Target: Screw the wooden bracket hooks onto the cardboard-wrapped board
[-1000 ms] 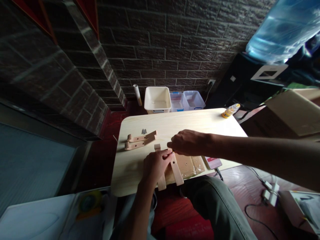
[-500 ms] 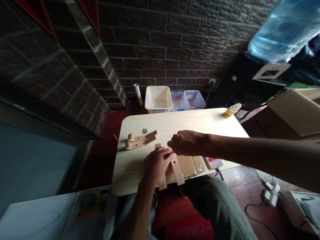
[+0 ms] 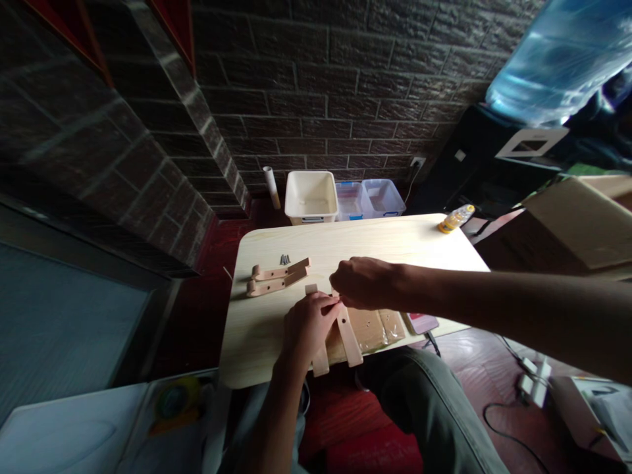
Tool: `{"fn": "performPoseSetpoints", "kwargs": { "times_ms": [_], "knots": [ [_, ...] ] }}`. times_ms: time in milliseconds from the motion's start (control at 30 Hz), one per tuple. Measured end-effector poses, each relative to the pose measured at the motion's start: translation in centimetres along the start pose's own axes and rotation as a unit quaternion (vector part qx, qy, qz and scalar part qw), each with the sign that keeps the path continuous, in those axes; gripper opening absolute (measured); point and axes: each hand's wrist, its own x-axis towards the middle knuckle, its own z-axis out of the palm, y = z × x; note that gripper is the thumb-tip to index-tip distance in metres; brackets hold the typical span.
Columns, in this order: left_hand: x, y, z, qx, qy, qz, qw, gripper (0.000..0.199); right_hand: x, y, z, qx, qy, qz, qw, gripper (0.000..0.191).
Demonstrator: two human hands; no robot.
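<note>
My left hand (image 3: 309, 324) rests over two light wooden strips, its thumb and fingertips pressed together near the upper end of the right strip (image 3: 349, 339). The left strip (image 3: 320, 362) passes beneath that hand. My right hand (image 3: 360, 282) is closed in a fist just above, touching the same spot; whatever lies inside its fingers is hidden. Under the strips is a flat brown cardboard piece (image 3: 370, 328) with small holes and clear tape. Two shaped wooden pieces (image 3: 269, 288) with holes lie side by side at the left, below several dark screws (image 3: 285, 259).
On the table (image 3: 257, 355), a yellow-capped bottle (image 3: 457, 218) stands at the far right corner and a phone (image 3: 423, 322) lies at the right edge. Beyond are a cream bin (image 3: 311, 197), clear bins (image 3: 382, 197) and a white tube (image 3: 271, 187). A cardboard box (image 3: 582, 224) stands right.
The view has shifted very slightly. Both hands stay at the same spot on the right strip, and my right fist has turned a little.
</note>
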Motion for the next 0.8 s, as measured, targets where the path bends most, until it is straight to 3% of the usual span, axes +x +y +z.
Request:
{"fn": "performPoseSetpoints", "kwargs": {
  "times_ms": [167, 367, 567, 800],
  "knots": [
    [-0.1, -0.1, 0.3, -0.020, 0.020, -0.006, 1.000, 0.018, -0.8, -0.1, -1.1, -0.029, -0.015, -0.037, 0.999, 0.024],
    [-0.1, 0.2, -0.1, 0.010, 0.009, -0.015, 1.000, 0.018, -0.6, 0.4, -0.1, -0.053, 0.009, -0.080, 0.995, 0.021],
    [-0.1, 0.1, 0.0, 0.013, 0.006, -0.006, 1.000, 0.017, -0.2, 0.1, -0.2, -0.054, 0.009, -0.039, 0.998, 0.014],
    [-0.1, -0.1, 0.1, 0.022, 0.002, -0.006, 1.000, 0.017, 0.5, -0.3, 0.0, 0.018, -0.001, 0.018, 1.000, 0.014]
  ]
}}
